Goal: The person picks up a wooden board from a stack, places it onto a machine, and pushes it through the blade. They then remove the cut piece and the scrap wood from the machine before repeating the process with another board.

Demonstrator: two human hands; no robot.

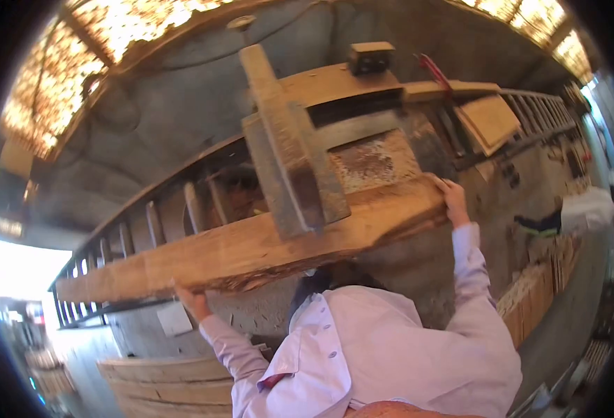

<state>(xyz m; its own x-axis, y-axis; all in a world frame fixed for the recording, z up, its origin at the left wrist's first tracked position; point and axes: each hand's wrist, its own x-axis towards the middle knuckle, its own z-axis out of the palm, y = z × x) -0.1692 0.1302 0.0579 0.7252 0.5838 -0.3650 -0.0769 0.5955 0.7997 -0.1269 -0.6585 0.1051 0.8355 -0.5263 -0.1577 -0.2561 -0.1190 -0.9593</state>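
A long, thick wooden plank [237,254] with a rough bark edge lies across the roller table, tilted in the view. Its middle passes under the saw's upright metal guide [296,167]. My left hand [194,301] grips the near edge of the plank at the left. At the plank's right end, my right hand [451,198] has its fingers over the top corner. Sawdust covers the machine bed [370,164] just behind the plank.
Rollers [150,223] run to the left and a slatted frame [540,111] to the right. A wooden block [492,122] rests behind my right hand. Planks are stacked at lower left [167,380] and right [530,299]. Another person [586,209] is at far right.
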